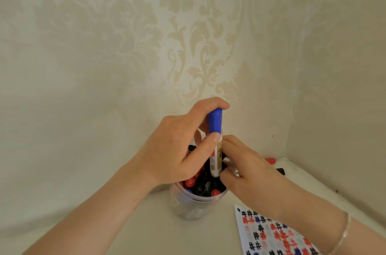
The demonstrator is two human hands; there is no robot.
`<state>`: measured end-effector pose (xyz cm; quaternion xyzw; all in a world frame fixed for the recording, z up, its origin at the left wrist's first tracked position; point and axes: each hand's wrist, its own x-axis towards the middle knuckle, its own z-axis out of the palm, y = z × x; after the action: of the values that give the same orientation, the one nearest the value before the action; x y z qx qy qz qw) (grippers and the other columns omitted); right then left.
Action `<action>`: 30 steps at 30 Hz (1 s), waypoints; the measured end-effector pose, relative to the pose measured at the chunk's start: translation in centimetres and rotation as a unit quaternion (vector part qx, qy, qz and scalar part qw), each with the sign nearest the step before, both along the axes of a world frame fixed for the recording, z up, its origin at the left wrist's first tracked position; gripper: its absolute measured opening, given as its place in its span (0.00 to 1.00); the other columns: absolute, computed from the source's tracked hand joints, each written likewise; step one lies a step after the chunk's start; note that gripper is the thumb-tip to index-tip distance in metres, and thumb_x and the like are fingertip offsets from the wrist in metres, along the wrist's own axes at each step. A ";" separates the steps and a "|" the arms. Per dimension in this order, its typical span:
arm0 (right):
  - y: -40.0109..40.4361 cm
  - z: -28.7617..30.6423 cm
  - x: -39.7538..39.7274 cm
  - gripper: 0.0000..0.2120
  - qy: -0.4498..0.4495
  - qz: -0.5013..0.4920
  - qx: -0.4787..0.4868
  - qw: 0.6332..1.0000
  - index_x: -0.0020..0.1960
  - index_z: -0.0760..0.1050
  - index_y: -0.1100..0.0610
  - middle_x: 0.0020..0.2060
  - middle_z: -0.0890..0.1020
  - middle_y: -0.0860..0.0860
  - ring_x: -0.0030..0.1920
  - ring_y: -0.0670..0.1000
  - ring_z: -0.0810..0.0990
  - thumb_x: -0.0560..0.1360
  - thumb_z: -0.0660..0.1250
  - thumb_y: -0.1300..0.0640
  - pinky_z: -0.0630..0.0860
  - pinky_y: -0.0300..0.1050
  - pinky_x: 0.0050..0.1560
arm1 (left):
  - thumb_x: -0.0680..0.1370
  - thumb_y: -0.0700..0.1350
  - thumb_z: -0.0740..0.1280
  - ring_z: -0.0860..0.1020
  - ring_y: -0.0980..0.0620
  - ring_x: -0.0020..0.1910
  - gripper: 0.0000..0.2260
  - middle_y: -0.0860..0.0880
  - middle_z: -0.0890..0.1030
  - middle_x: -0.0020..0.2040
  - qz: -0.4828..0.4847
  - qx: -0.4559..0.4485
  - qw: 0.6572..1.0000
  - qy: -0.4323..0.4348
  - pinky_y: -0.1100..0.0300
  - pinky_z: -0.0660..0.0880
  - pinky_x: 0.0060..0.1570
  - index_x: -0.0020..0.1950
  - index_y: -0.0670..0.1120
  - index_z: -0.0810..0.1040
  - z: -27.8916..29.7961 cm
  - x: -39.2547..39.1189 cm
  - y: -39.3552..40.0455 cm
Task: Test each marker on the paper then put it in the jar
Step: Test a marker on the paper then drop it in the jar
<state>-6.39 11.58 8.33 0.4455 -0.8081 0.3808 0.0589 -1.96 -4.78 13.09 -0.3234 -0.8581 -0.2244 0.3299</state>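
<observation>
Head view: left hand pinches blue-capped marker upright, thumb on barrel, its lower end among markers in the jar. Right hand, fingers curled, touches marker's barrel at jar mouth. Marked paper lies on table, right of jar.

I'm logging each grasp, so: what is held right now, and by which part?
The left hand pinches the blue-capped marker at its cap, over the jar. The right hand's fingers touch its barrel.
</observation>
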 end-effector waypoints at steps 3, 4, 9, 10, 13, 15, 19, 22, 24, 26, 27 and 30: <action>-0.1 0.0 -0.3 0.13 -0.023 -0.008 0.007 1.000 0.55 0.71 0.53 0.52 0.71 0.39 0.47 0.46 0.75 0.74 0.57 0.64 0.74 0.46 0.49 | 0.77 0.50 0.58 0.78 0.56 0.34 0.16 0.55 0.79 0.43 0.071 -0.109 0.991 -0.041 0.57 0.75 0.38 0.65 0.55 0.64 -0.2 -0.2 0.0; 0.0 0.0 -0.4 0.13 -0.036 -0.013 0.005 0.999 0.57 0.72 0.53 0.52 0.72 0.40 0.47 0.46 0.75 0.74 0.58 0.63 0.74 0.46 0.50 | 0.77 0.50 0.59 0.77 0.60 0.35 0.16 0.58 0.78 0.47 0.087 -0.130 0.986 -0.049 0.59 0.75 0.39 0.65 0.55 0.66 -0.2 -0.2 -0.1; 0.3 -0.5 -0.8 0.20 -0.129 -0.004 -0.070 0.989 0.63 0.72 0.40 0.57 0.77 0.40 0.58 0.42 0.75 0.74 0.63 0.58 0.73 0.46 0.60 | 0.74 0.42 0.70 0.78 0.61 0.47 0.15 0.62 0.78 0.50 0.103 -0.050 0.976 -0.184 0.63 0.74 0.50 0.57 0.58 0.78 1.4 0.1 -0.3; 0.1 -0.6 -0.8 0.20 -0.140 -0.005 -0.074 0.987 0.63 0.72 0.41 0.56 0.78 0.41 0.56 0.46 0.77 0.73 0.62 0.56 0.75 0.49 0.59 | 0.72 0.41 0.72 0.79 0.62 0.48 0.15 0.61 0.80 0.48 0.105 -0.038 0.969 -0.219 0.62 0.75 0.52 0.54 0.58 0.80 2.0 0.3 -0.2; -0.2 -0.3 -1.0 0.20 -0.169 -0.010 -0.081 0.982 0.63 0.73 0.44 0.53 0.81 0.46 0.51 0.52 0.79 0.72 0.58 0.53 0.75 0.51 0.56 | 0.69 0.42 0.74 0.81 0.61 0.44 0.14 0.59 0.83 0.42 0.127 -0.033 0.948 -0.291 0.57 0.78 0.52 0.49 0.59 0.82 3.3 0.3 0.5; -0.5 0.3 -1.2 0.17 -0.173 -0.009 -0.079 0.982 0.61 0.74 0.44 0.55 0.81 0.44 0.56 0.45 0.78 0.77 0.58 0.58 0.72 0.42 0.60 | 0.68 0.45 0.75 0.81 0.60 0.40 0.10 0.58 0.83 0.39 0.169 -0.078 0.936 -0.299 0.55 0.79 0.49 0.46 0.56 0.80 3.4 -0.3 0.9; -1.0 1.3 -1.6 0.19 -0.192 0.000 -0.043 0.980 0.61 0.72 0.42 0.59 0.79 0.45 0.61 0.45 0.75 0.79 0.55 0.62 0.68 0.39 0.62 | 0.68 0.48 0.75 0.79 0.62 0.32 0.09 0.53 0.84 0.36 0.221 -0.142 0.913 -0.311 0.61 0.74 0.35 0.41 0.50 0.76 3.1 -1.5 0.8; -1.8 1.6 -2.0 0.22 -0.203 0.007 -0.003 0.979 0.70 0.66 0.44 0.64 0.76 0.47 0.63 0.48 0.73 0.79 0.54 0.60 0.67 0.41 0.62 | 0.69 0.49 0.75 0.79 0.61 0.31 0.09 0.52 0.83 0.35 0.259 -0.176 0.892 -0.327 0.67 0.69 0.30 0.41 0.50 0.78 3.5 -1.8 0.4; -2.3 1.7 -2.6 0.23 -0.217 -0.002 0.009 0.976 0.72 0.63 0.46 0.64 0.76 0.52 0.61 0.51 0.75 0.79 0.54 0.59 0.69 0.44 0.61 | 0.72 0.50 0.72 0.79 0.58 0.34 0.06 0.52 0.83 0.36 0.267 -0.194 0.885 -0.330 0.65 0.71 0.32 0.46 0.50 0.81 3.5 -2.1 0.2; -2.6 1.7 -3.4 0.23 -0.240 -0.012 0.007 0.971 0.74 0.61 0.48 0.65 0.76 0.53 0.59 0.50 0.75 0.80 0.54 0.57 0.69 0.44 0.62 | 0.77 0.51 0.66 0.80 0.54 0.38 0.08 0.50 0.84 0.40 0.257 -0.177 0.889 -0.336 0.61 0.75 0.41 0.50 0.49 0.82 3.2 -2.5 0.0; -2.7 1.6 -3.7 0.24 -0.251 -0.011 0.005 0.968 0.75 0.60 0.49 0.68 0.73 0.52 0.63 0.49 0.73 0.80 0.55 0.56 0.67 0.46 0.66 | 0.79 0.51 0.62 0.81 0.52 0.42 0.10 0.49 0.84 0.44 0.254 -0.161 0.890 -0.344 0.56 0.77 0.47 0.52 0.49 0.82 3.0 -2.7 -0.3; -3.0 1.5 -4.3 0.26 -0.269 -0.013 -0.002 0.963 0.78 0.51 0.50 0.73 0.65 0.48 0.69 0.48 0.67 0.81 0.54 0.50 0.67 0.49 0.68 | 0.80 0.47 0.61 0.81 0.50 0.47 0.11 0.46 0.84 0.49 0.239 -0.107 0.888 -0.379 0.53 0.77 0.53 0.55 0.47 0.82 3.2 -3.1 -1.4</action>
<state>-10.68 8.57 9.82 0.3160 -0.7992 0.4873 -0.1546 -5.10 -6.15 16.28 -0.0319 -0.9879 -0.1510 -0.0132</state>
